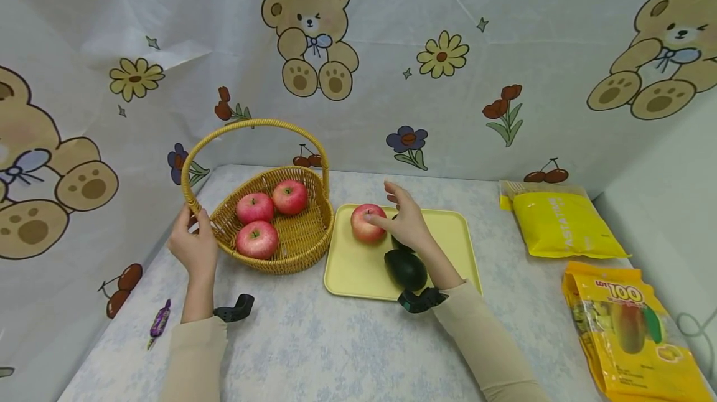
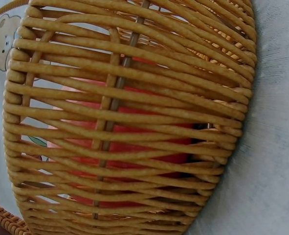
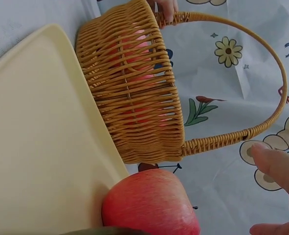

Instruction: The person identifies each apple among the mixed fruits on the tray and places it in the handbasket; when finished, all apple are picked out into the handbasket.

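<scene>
On the left stands a woven basket (image 1: 299, 259) with a tall arched handle (image 1: 254, 123). Three red apples (image 1: 257, 239) lie inside, and red shows through the weave (image 2: 134, 103) in the left wrist view. My left hand (image 1: 196, 246) grips the handle's base at the rim. A yellow tray (image 1: 355, 277) to the right carries another apple (image 1: 365, 226) and two dark green, avocado-like fruits (image 1: 406, 269), one mostly hidden behind my right hand (image 1: 409, 221). That hand hovers over the tray, thumb and fingers spread; in the right wrist view they are apart from the apple (image 3: 151, 203).
A purple wrapped candy (image 1: 159, 322) lies on the table at the left. Along the right side are a yellow packet (image 1: 562, 224) and an orange mango bag (image 1: 633, 333). A bear-printed sheet (image 1: 370, 122) hangs behind the table.
</scene>
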The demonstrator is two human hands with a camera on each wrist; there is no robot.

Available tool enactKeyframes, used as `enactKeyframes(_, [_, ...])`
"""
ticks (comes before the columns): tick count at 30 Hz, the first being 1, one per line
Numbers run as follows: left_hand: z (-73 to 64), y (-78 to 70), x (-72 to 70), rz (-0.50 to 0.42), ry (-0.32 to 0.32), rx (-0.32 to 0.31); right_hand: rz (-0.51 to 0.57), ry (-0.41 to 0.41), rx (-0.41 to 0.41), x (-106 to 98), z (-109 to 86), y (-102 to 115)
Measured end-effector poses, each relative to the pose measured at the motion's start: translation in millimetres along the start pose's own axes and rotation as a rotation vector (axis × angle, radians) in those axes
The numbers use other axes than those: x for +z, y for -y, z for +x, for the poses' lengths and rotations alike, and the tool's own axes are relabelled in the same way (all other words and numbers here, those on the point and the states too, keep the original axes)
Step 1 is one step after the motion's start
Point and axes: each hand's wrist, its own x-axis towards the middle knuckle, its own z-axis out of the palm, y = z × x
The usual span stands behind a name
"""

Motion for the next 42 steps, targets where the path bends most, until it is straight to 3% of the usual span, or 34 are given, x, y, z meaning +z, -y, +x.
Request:
enactKeyframes(23, [-0.2, 0.9, -1.2, 0.001, 0.005, -0.009, -0.070, 0.032, 0.000, 12.6, 2.4, -10.6])
enactKeyframes(42, [-0.9, 0.5, -1.2, -0.009, 0.007, -0.013, -0.334, 0.014, -0.037, 21.9, 1.0, -15.6])
